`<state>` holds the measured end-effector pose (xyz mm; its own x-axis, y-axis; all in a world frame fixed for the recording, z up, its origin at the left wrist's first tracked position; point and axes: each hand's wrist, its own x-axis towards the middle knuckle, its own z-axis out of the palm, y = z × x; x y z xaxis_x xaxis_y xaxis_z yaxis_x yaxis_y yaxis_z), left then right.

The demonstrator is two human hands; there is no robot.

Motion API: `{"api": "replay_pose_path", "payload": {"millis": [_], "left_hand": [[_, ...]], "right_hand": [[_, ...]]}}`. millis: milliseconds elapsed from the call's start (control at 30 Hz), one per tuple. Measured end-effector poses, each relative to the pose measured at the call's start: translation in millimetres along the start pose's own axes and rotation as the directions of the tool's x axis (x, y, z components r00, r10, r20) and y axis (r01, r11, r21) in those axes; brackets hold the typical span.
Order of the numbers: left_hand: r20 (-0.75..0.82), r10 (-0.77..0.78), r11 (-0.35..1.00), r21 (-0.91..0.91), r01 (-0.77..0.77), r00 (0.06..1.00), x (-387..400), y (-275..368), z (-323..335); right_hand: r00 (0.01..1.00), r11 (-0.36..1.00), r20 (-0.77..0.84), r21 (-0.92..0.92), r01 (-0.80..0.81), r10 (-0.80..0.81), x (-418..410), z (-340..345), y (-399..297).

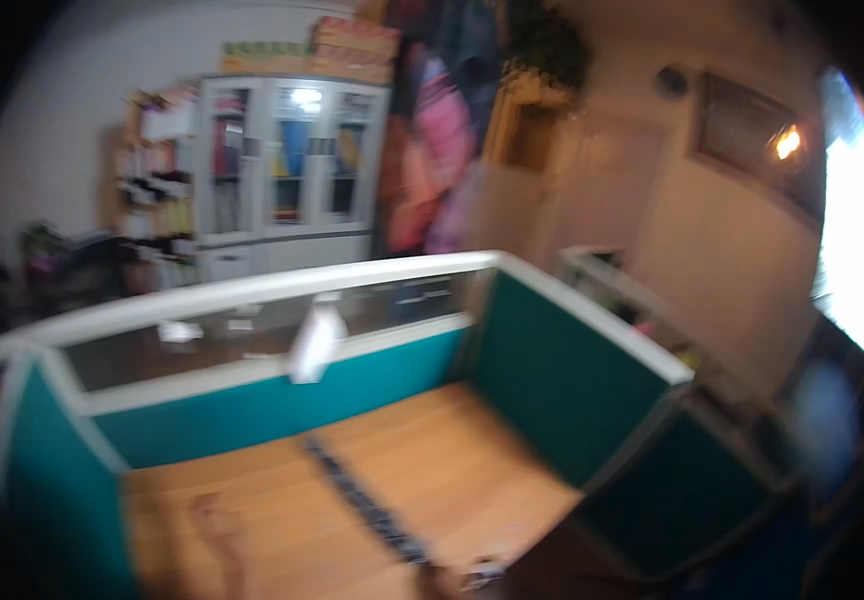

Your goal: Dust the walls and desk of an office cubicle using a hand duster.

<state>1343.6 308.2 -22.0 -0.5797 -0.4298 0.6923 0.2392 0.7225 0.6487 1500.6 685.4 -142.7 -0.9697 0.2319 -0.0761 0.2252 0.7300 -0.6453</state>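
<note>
Neither of my hands can be made out; before me is a wooden desktop (432, 450) enclosed by teal partition panels. A long dark patterned strip (361, 491), like a belt or strap, runs slantwise across it towards the lower edge of the view. Beside its near end is a small shiny object (484, 574), perhaps a buckle, next to a blurred brown patch. Further left, a narrow curved brown shape (222, 532) shows on the desktop, too smeared to identify. Motion blur hides the details.
White-framed partitions (289, 285) with a glazed upper band surround the desk; a white paper tag (318, 341) hangs on the far one. Beyond stand a white glass-door cabinet (293, 157), a filled shelf (158, 187) and hanging coats (439, 127). A bright window (859, 225) is at right.
</note>
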Motion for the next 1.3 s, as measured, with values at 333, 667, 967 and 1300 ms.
{"api": "replay_pose_path", "payload": {"millis": [333, 667, 967, 1300], "left_hand": [[0.491, -0.267, 0.877, -0.233, 0.42, 0.83, -65.2, 15.9, -29.3], [0.857, -0.14, 0.959, 0.242, -0.147, 0.495, -135.8, 28.4, -28.4], [0.81, -0.388, 0.858, 0.491, -0.148, 0.439, -157.3, 79.7, 40.8], [0.76, -0.429, 0.781, 0.584, -0.222, 0.489, -173.3, 139.2, 155.7]], "right_hand": [[0.993, 0.993, -0.031, -0.01, -0.115, 0.115, -57.4, -12.5, -24.9], [0.965, 0.901, -0.181, -0.358, -0.246, 0.191, 32.7, -130.5, 75.2], [0.988, 0.978, 0.146, -0.205, -0.025, 0.056, 57.3, -140.6, 65.1], [0.901, 0.909, -0.118, 0.08, -0.409, 0.417, 114.9, -191.4, 126.9]]}}
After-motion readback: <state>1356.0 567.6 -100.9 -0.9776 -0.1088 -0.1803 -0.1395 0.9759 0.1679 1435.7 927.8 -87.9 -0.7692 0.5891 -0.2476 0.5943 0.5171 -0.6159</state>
